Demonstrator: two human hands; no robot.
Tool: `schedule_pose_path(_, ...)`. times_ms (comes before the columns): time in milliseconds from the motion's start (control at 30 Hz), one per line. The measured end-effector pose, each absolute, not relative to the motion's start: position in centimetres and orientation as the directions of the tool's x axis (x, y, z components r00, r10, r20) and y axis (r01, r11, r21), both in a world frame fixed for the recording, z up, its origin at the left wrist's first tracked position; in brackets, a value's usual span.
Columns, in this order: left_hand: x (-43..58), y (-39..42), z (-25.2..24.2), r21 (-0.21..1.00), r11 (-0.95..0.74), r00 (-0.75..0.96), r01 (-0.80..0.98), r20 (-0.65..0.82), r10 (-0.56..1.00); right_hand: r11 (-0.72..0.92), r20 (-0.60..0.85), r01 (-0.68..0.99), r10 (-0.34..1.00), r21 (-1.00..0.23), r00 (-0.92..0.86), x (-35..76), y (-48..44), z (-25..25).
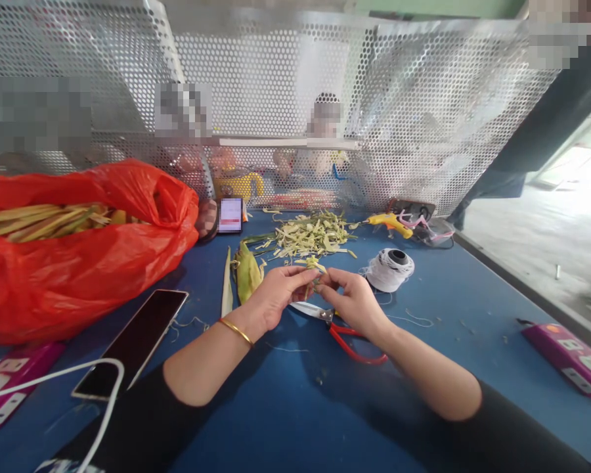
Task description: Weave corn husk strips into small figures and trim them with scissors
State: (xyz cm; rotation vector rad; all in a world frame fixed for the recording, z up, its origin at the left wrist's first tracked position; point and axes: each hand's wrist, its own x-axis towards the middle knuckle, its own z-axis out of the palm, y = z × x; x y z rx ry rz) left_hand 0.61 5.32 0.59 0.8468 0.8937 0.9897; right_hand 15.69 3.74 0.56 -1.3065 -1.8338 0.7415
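My left hand (280, 292) and my right hand (352, 299) meet over the blue table, fingertips pinched together on a small piece of pale green husk (313, 264). Part of that piece is hidden by the fingers. Beneath my hands lie scissors (357, 347) with red handles, their blades pointing left. Left of my left hand rests a green corn husk (249, 272) beside a long pale leaf strip (227, 282). Past my fingers is a heap of cut husk strips (312, 234). A spool of white thread (390, 270) stands right of my right hand, loose thread trailing from it.
A red plastic bag (79, 276) of long husks fills the left side. Nearby lie a dark phone (138, 341), a white cable (113, 381) and purple power strips (571, 358). A yellow glue gun (391, 223) and glasses (431, 230) sit before the perforated metal screen (256, 72); people are behind it.
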Motion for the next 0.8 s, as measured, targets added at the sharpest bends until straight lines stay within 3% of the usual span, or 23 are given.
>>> schedule_pose_path(167,0.6,5.5,0.4,0.925,0.253,0.233,-0.285,-0.189,0.954,0.282,0.234,0.431,0.959,-0.857,-0.162,15.9,3.8,1.1)
schedule_pose_path(433,1.2,4.6,0.7,0.992,0.125,0.206,0.006,-0.124,0.971,0.215,0.210,0.261,0.976,-0.941,-0.049,15.8,4.7,-0.1)
schedule_pose_path(533,1.1,4.6,0.5,0.984,0.138,0.200,0.110,-0.158,0.967,0.243,0.234,0.345,0.970,-0.907,-0.068,15.7,4.3,-0.1)
schedule_pose_path(633,0.8,4.9,0.2,0.971,0.130,0.232,0.199,-0.175,0.957,0.384,0.375,0.522,0.918,-0.762,-0.128,15.5,3.5,0.2)
schedule_pose_path(733,0.7,5.1,0.1,0.974,0.155,0.276,0.166,-0.197,0.941,0.466,0.486,0.628,0.860,-0.623,-0.156,15.4,3.1,0.5)
schedule_pose_path(800,0.8,5.2,0.2,0.980,0.180,0.307,0.083,-0.197,0.931,0.402,0.445,0.626,0.890,-0.668,-0.096,15.5,3.2,0.5)
